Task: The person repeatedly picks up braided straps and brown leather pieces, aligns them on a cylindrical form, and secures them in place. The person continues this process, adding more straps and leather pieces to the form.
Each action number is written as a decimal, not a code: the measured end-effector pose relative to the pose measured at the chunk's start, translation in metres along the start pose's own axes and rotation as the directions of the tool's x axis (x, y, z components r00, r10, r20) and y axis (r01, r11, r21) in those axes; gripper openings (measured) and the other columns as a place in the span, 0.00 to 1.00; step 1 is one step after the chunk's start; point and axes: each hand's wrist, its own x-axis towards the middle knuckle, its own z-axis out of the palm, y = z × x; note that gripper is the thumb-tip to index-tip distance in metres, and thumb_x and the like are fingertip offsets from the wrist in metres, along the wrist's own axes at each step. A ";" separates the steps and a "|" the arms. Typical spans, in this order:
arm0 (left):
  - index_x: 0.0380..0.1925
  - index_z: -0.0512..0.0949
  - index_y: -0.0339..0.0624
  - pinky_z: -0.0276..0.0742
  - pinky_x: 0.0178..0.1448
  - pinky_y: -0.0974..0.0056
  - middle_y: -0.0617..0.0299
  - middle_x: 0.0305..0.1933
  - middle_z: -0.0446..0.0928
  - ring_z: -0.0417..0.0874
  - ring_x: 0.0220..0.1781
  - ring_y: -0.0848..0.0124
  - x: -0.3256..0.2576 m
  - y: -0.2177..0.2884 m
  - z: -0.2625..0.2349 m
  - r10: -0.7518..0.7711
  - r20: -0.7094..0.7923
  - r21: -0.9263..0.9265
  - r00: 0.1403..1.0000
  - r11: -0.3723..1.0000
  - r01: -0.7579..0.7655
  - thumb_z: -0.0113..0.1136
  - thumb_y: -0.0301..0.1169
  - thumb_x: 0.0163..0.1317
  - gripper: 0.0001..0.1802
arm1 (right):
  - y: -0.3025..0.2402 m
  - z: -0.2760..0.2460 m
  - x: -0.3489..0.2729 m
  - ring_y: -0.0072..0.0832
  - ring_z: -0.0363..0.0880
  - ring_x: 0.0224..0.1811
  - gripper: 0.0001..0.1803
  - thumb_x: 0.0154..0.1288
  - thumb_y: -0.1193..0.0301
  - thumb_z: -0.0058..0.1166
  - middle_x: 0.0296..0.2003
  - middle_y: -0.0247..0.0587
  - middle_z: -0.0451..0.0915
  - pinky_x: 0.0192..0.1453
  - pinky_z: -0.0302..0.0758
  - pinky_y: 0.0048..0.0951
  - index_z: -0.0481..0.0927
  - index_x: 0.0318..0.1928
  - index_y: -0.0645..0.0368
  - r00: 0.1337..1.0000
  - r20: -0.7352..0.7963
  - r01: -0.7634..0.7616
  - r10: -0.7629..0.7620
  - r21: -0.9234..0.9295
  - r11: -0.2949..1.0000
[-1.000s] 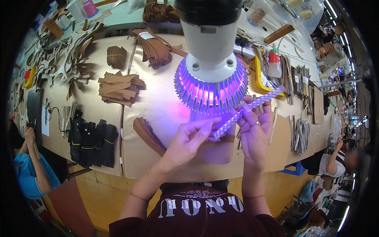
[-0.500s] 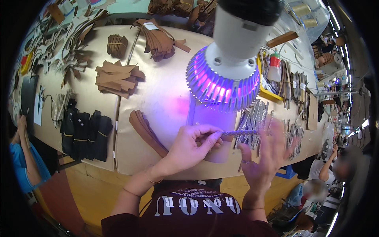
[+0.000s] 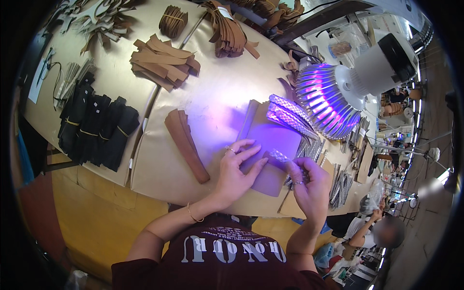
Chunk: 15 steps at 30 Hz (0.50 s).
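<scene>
Between thumb and fingers my right hand pinches a silvery braided strap, whose short end points left under the purple light. My left hand is just left of that end, its fingers apart and nothing in them. Beneath both hands lies a smooth rectangular pad tinted violet. At its far right, several braided straps lie bunched beside the lamp, which has a ribbed metal head glowing purple. Most of the strap's length is hidden by my right hand.
Fanned brown strips lie left of the pad. Farther off are a loose brown pile, a banded brown bundle and a labelled bundle. Black bundles rest at the left. More braided straps lie right.
My left hand has let go of the strap and opened. My right hand has moved in left and now pinches the strap near its end. The view has shifted, putting the lamp farther right.
</scene>
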 end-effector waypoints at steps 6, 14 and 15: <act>0.46 0.83 0.38 0.78 0.53 0.64 0.55 0.53 0.77 0.81 0.48 0.66 0.001 -0.005 0.003 -0.046 0.033 -0.192 0.998 0.980 0.052 0.69 0.25 0.56 0.16 | 0.004 0.009 0.006 0.38 0.73 0.16 0.14 0.63 0.64 0.62 0.16 0.47 0.74 0.24 0.66 0.36 0.82 0.30 0.64 0.994 0.062 -0.087 0.090 -0.056 0.995; 0.44 0.82 0.37 0.77 0.50 0.67 0.56 0.53 0.77 0.81 0.49 0.70 -0.003 -0.011 0.002 -0.069 0.013 -0.262 0.998 0.963 0.070 0.69 0.22 0.55 0.15 | 0.002 0.013 0.008 0.41 0.75 0.17 0.14 0.63 0.63 0.61 0.18 0.47 0.76 0.26 0.68 0.37 0.82 0.28 0.63 0.996 0.066 -0.060 0.066 -0.086 0.994; 0.45 0.81 0.38 0.77 0.50 0.67 0.57 0.53 0.77 0.80 0.48 0.70 -0.003 -0.011 0.002 -0.048 -0.002 -0.237 0.999 0.970 0.046 0.69 0.22 0.55 0.16 | 0.002 0.014 0.009 0.41 0.75 0.18 0.14 0.63 0.63 0.61 0.18 0.47 0.77 0.26 0.68 0.37 0.81 0.28 0.63 0.996 0.065 -0.061 0.067 -0.089 0.994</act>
